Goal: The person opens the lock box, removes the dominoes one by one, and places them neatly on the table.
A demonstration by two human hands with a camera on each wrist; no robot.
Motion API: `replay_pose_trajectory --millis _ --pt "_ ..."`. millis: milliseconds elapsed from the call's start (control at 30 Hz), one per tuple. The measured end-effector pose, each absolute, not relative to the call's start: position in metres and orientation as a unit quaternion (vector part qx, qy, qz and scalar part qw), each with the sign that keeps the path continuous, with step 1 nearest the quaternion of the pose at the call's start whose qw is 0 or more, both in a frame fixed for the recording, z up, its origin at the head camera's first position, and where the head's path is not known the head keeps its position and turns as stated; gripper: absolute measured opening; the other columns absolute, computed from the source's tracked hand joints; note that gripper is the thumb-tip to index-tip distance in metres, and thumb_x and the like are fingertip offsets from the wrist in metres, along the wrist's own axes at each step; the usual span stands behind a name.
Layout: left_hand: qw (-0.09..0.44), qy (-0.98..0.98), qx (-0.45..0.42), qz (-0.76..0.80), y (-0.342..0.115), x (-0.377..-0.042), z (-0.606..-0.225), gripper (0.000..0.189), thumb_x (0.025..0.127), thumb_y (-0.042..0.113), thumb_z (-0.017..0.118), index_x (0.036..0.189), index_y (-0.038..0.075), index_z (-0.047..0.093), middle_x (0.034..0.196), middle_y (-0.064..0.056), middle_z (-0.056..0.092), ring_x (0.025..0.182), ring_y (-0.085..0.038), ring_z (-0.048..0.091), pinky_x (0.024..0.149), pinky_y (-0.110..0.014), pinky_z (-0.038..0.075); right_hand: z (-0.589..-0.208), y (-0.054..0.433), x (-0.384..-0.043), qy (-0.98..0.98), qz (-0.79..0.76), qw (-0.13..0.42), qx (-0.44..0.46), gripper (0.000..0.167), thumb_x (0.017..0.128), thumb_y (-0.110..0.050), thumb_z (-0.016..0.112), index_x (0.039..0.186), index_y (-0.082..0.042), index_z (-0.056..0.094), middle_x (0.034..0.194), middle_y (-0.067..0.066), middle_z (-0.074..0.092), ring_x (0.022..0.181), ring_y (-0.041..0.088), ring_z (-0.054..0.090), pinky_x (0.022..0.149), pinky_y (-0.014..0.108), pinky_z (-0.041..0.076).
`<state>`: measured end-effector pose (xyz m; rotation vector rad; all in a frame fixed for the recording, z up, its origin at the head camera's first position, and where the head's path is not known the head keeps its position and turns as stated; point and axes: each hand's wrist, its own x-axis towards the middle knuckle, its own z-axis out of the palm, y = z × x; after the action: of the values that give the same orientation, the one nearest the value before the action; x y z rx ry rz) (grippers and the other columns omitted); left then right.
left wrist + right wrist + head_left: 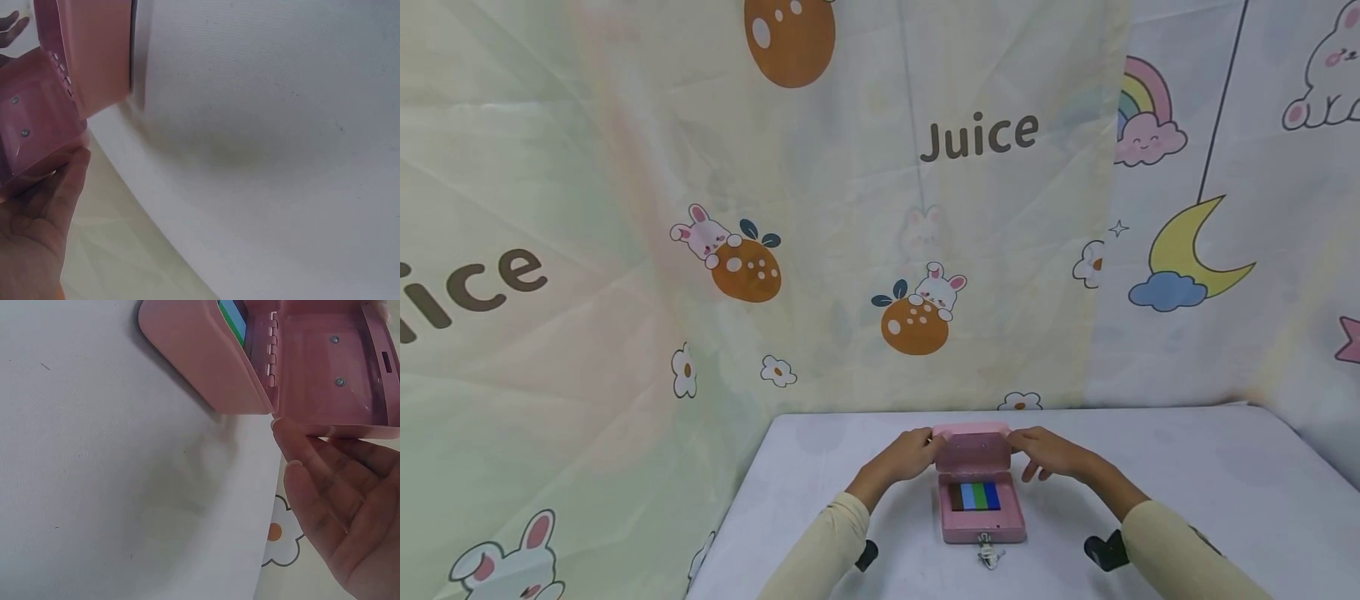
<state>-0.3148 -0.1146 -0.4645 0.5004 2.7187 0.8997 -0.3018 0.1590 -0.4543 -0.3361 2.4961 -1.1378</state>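
A small pink metal lockbox [983, 527] stands on the table with its hinged lid [973, 452] raised. Inside it lie striped items [976, 497] in brown, light blue, green and dark blue. Keys [989, 552] hang from the lock at its front. At the lid's left side, my left hand [912, 454] grips the edge, its fingers tucked behind the lid in the left wrist view. My right hand [1051, 452] holds the lid's right upper corner, with its lower fingers hanging free. Two screws [337, 361] show on the lid's inner face.
A white cloth covers the table [1150, 467]. Behind it hangs a printed curtain [850, 167] with rabbits, fruit and lettering, close to the table's far edge. Dark straps [1107, 552] sit at both wrists.
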Motion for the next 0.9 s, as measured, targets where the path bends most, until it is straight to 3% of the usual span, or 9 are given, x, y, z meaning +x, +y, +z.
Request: replay_pose_trajectory --millis 567,767,900 --pt "0.099 0.929 0.174 0.312 -0.115 -0.310 -0.468 0.066 0.103 0.063 0.031 0.131 0.009 0.058 0.111 -0.003 0.067 0.099 -0.015 0.059 0.084 -0.038 0.054 -0.462 0.160 -0.299 0.887 -0.418 0.161 -0.113 0.067 0.105 -0.050 0.038 0.141 0.005 0.051 0.134 0.026 0.060 0.079 0.022 0.068 0.074 0.044 0.058" --pt "0.083 0.931 0.179 0.307 -0.114 -0.309 -0.471 0.063 0.104 0.061 0.029 0.124 0.009 0.059 0.107 -0.004 0.066 0.095 -0.014 0.059 0.079 -0.035 0.052 -0.467 0.161 -0.298 0.888 -0.419 0.151 -0.118 0.065 0.106 -0.048 0.039 0.140 0.005 0.052 0.135 0.028 0.058 0.079 0.021 0.067 0.074 0.044 0.059" --pt "0.071 0.929 0.189 0.310 -0.114 -0.306 -0.472 0.065 0.105 0.059 0.027 0.129 0.006 0.056 0.116 -0.009 0.068 0.104 -0.018 0.063 0.086 -0.038 0.054 -0.470 0.162 -0.298 0.889 -0.420 0.144 -0.116 0.064 0.105 -0.049 0.040 0.140 0.003 0.052 0.135 0.027 0.058 0.079 0.020 0.067 0.073 0.044 0.059"
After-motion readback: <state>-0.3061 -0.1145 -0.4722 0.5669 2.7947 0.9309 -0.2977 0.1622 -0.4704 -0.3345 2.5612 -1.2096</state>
